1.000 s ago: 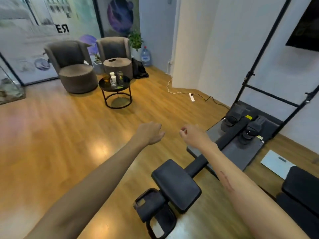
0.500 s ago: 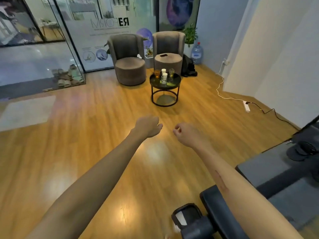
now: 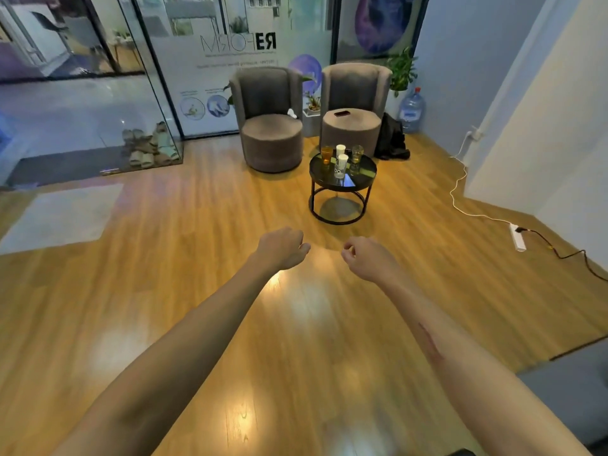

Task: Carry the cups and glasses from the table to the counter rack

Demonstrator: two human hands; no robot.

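Both bare forearms reach forward from the lower corners of the view and draw toward each other, so the two hands end up close together yet apart, with nothing between them but open air. The left hand (image 3: 283,247) is turned palm down with its back to the camera, the fingers curled loosely under and the thumb tip jutting toward the other hand; it grips nothing. The right hand (image 3: 368,258) is likewise loosely curled and empty, thumb and forefinger nearly meeting, and a long reddish mark runs along its forearm.

Mirrored "REFORM" lettering on the glass wall panel (image 3: 237,60).
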